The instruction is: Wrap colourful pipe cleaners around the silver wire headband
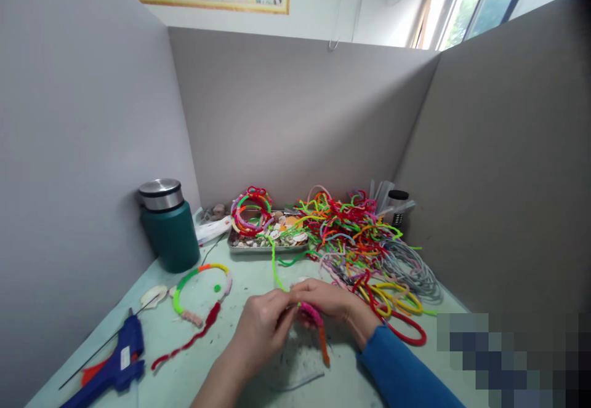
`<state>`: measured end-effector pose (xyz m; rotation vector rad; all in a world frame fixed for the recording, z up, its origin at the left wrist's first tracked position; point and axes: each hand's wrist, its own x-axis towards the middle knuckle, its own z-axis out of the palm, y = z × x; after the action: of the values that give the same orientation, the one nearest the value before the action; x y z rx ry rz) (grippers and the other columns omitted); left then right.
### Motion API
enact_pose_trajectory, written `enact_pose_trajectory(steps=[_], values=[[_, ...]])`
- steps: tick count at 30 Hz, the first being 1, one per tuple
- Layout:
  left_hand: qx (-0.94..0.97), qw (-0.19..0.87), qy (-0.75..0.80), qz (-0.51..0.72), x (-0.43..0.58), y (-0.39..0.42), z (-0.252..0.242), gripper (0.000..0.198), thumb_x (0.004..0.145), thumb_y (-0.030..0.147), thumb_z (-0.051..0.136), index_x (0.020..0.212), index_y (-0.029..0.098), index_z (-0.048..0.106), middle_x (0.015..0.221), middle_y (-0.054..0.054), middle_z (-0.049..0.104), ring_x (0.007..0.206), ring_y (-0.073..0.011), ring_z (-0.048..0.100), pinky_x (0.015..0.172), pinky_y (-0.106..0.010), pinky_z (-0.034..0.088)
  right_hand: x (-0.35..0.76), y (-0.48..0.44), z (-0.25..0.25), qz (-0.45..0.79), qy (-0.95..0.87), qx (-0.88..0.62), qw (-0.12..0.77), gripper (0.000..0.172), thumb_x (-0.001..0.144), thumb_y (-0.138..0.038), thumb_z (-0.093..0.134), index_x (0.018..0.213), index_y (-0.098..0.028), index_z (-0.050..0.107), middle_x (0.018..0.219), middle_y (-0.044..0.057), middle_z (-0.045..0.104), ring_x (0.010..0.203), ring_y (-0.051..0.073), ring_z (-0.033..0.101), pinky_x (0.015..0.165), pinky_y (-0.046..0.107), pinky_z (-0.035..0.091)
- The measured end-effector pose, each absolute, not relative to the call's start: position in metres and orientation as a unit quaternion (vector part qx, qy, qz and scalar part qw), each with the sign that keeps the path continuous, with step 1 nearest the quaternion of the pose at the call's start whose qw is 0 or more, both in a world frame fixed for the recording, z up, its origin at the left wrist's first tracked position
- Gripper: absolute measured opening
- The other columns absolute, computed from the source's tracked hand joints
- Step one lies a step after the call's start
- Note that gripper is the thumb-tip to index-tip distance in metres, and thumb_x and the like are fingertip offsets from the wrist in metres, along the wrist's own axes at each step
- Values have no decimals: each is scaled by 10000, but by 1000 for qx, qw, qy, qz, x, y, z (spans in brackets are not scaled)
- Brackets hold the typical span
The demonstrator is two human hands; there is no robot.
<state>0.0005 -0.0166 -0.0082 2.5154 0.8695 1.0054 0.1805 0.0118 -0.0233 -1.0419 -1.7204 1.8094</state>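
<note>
My left hand [262, 328] and my right hand [329, 302] meet low in the middle of the table, both pinched on one headband [314, 320] wrapped in pink and orange fuzzy wire. A bright green pipe cleaner [275, 266] runs up from between my fingers toward the metal tray [258, 247]. My right arm wears a blue sleeve [406, 374].
A green flask [168, 226] stands at the left. A blue glue gun [115, 365] lies at the front left. A multicoloured wrapped headband [199, 280] and a red pipe cleaner [189, 339] lie beside it. A heap of pipe cleaners [360, 231] fills the right. Grey partitions close three sides.
</note>
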Motion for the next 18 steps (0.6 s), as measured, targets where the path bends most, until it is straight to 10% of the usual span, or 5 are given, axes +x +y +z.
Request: enact_pose_trajectory(steps=[4, 11, 18], values=[[875, 169, 305, 337, 2, -18, -6, 185, 819, 163, 456, 879, 185, 630, 715, -40, 625, 652, -134, 565, 599, -221, 410, 182, 11, -19, 640, -643, -387, 163, 437, 805, -499, 461, 632, -106, 540, 489, -10, 503, 398, 68, 432, 409, 184, 338], [858, 191, 286, 382, 2, -16, -3, 176, 832, 179, 443, 843, 175, 619, 840, -76, 611, 757, -145, 570, 671, -242, 434, 175, 15, -13, 487, -679, -417, 359, 254, 671, -349, 668, 718, -114, 586, 635, -27, 525, 580, 77, 456, 523, 173, 351], [853, 225, 309, 355, 2, -19, 0, 187, 827, 193, 459, 848, 182, 644, 740, -43, 671, 655, -134, 590, 612, -218, 415, 184, 15, -25, 570, -701, -364, 227, 240, 713, -330, 633, 714, -90, 637, 588, -12, 538, 530, 74, 465, 504, 182, 364]])
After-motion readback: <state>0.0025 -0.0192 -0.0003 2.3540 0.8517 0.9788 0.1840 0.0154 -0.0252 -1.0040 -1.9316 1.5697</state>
